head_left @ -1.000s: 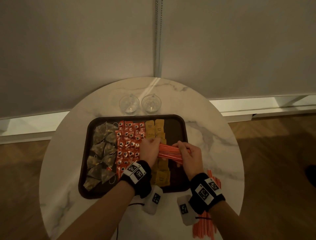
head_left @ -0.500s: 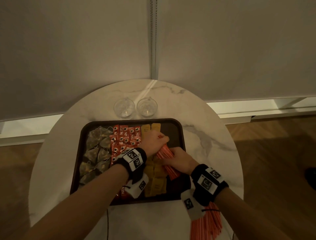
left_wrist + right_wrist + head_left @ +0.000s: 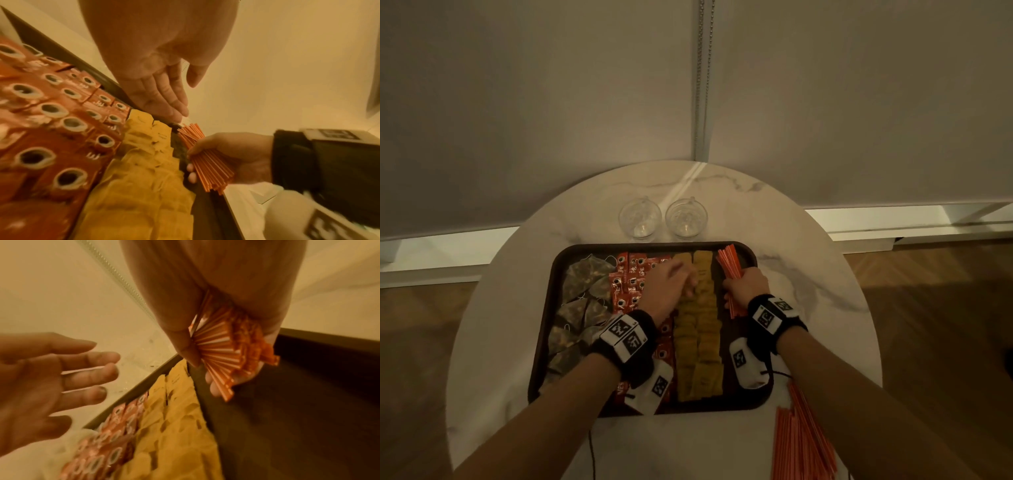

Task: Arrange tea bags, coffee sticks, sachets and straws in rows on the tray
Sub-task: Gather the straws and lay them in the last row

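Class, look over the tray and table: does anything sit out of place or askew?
Yes. A pile of orange straws lies off the tray, at the table's near edge. The bundle gripped by the right hand fans out unevenly, not yet laid in a row.

Black wristbands (image 3: 635,346) carry white, square-coded tags (image 3: 765,317).

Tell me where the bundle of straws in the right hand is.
Head view: the straw bundle sits in the right hand, over the tray's far right corner, beside the yellow sachets.
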`<state>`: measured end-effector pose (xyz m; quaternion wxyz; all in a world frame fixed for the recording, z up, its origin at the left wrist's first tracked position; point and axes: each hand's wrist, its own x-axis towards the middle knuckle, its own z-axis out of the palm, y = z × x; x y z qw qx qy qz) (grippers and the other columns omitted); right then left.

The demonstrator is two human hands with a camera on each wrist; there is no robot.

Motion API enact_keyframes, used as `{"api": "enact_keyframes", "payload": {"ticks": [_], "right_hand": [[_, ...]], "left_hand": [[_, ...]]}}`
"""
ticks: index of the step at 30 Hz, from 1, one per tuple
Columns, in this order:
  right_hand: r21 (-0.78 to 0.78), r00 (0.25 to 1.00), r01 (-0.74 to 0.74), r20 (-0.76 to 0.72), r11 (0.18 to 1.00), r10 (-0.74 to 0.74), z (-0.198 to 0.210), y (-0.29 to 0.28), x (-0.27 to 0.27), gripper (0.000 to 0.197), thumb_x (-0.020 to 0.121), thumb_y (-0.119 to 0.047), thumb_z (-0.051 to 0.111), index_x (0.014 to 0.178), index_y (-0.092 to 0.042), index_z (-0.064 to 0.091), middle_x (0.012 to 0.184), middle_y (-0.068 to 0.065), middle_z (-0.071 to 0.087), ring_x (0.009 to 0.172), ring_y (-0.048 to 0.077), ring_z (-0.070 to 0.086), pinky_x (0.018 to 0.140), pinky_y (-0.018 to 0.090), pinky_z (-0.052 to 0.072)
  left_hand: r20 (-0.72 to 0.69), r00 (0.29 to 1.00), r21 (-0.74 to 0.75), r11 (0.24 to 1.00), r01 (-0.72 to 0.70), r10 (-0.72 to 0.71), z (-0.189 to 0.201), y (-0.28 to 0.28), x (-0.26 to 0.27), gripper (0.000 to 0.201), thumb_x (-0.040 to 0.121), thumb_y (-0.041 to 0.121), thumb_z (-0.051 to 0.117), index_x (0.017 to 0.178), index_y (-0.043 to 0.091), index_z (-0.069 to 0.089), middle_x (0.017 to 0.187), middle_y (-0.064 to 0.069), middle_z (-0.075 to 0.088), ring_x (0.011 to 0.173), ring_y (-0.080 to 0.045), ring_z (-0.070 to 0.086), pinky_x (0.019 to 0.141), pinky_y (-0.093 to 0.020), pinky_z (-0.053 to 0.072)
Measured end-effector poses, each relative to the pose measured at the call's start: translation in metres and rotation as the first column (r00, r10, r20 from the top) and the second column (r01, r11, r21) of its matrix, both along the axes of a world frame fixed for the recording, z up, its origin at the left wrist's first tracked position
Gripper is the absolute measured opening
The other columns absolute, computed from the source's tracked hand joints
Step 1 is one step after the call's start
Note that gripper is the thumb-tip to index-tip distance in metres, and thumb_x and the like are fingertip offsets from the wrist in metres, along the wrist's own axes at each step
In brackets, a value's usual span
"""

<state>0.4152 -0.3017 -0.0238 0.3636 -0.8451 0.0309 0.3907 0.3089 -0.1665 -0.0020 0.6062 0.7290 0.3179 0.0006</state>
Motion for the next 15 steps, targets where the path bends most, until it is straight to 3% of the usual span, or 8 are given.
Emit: {"api": "enact_keyframes", "payload": {"ticks": [2,3,5,7,11,13,15], "right_hand": [[-0.083,0.997,-0.045,0.055,0.996,0.049,-0.005,0.007,0.003,0.015,0.087,-0.016,0.064,0.091,-0.002,0.057,0.093,0.02,0.07,0.074,0.032,0.069,0.069,0.043,0.06],[-0.125,0.992,-0.08,0.085,0.989,0.091,-0.007,0.01,0.005,0.02,0.086,-0.017,0.065,0.093,0.0,0.058,0.094,0.018,0.069,0.078,0.033,0.068,0.071,0.042,0.059],[-0.189,0.979,-0.149,0.111,0.971,0.172,-0.005,0.017,0.007,0.025,0.086,-0.021,0.065,0.098,-0.001,0.058,0.093,0.012,0.062,0.08,0.028,0.062,0.068,0.033,0.052],[-0.209,0.968,-0.194,0.119,0.958,0.222,-0.003,0.021,0.008,0.024,0.089,-0.027,0.062,0.096,-0.005,0.057,0.092,0.011,0.057,0.081,0.026,0.057,0.067,0.031,0.047],[-0.263,0.937,-0.267,0.156,0.927,0.313,0.0,0.023,0.008,0.031,0.091,-0.032,0.057,0.07,-0.014,0.044,0.087,0.011,0.057,0.075,0.025,0.056,0.058,0.031,0.045],[-0.296,0.922,-0.291,0.166,0.91,0.349,0.001,0.019,0.007,0.032,0.093,-0.031,0.055,0.069,-0.014,0.043,0.082,0.008,0.054,0.07,0.022,0.054,0.054,0.028,0.042],[-0.326,0.911,-0.312,0.165,0.892,0.379,0.003,0.017,0.004,0.026,0.093,-0.029,0.055,0.076,-0.01,0.049,0.083,0.007,0.055,0.068,0.021,0.053,0.053,0.027,0.041]], "left_hand": [[-0.008,1.0,0.013,1.0,0.018,-0.018,-0.003,-0.001,-0.009,0.023,0.101,0.019,0.047,0.094,0.009,0.066,0.083,-0.005,0.068,0.067,-0.01,0.062,0.058,-0.014,0.048],[-0.007,1.0,0.011,1.0,0.025,-0.025,-0.004,-0.003,-0.013,0.022,0.1,0.018,0.048,0.093,0.009,0.067,0.083,-0.006,0.069,0.069,-0.011,0.062,0.063,-0.018,0.05],[-0.007,0.999,0.007,0.999,0.034,-0.034,-0.007,-0.005,-0.019,0.021,0.099,0.018,0.051,0.091,0.009,0.067,0.084,-0.005,0.069,0.071,-0.01,0.062,0.067,-0.022,0.051],[0.0,0.999,0.014,0.999,0.035,-0.035,-0.007,-0.008,-0.024,0.019,0.098,0.018,0.053,0.089,0.011,0.068,0.081,-0.001,0.069,0.066,-0.004,0.061,0.064,-0.017,0.05],[0.005,0.999,0.01,0.999,0.039,-0.039,-0.007,-0.011,-0.034,0.014,0.097,0.018,0.056,0.092,0.016,0.068,0.084,0.003,0.069,0.069,0.005,0.063,0.063,-0.01,0.048],[-0.007,0.998,0.023,0.997,0.068,-0.068,-0.007,-0.012,-0.038,0.013,0.097,0.018,0.056,0.092,0.019,0.068,0.087,0.007,0.067,0.075,0.004,0.063,0.064,-0.008,0.048],[-0.037,0.992,0.093,0.988,0.123,-0.12,-0.009,-0.011,-0.04,0.013,0.097,0.019,0.055,0.095,0.022,0.067,0.093,0.01,0.066,0.085,-0.001,0.062,0.074,-0.013,0.051]]}}
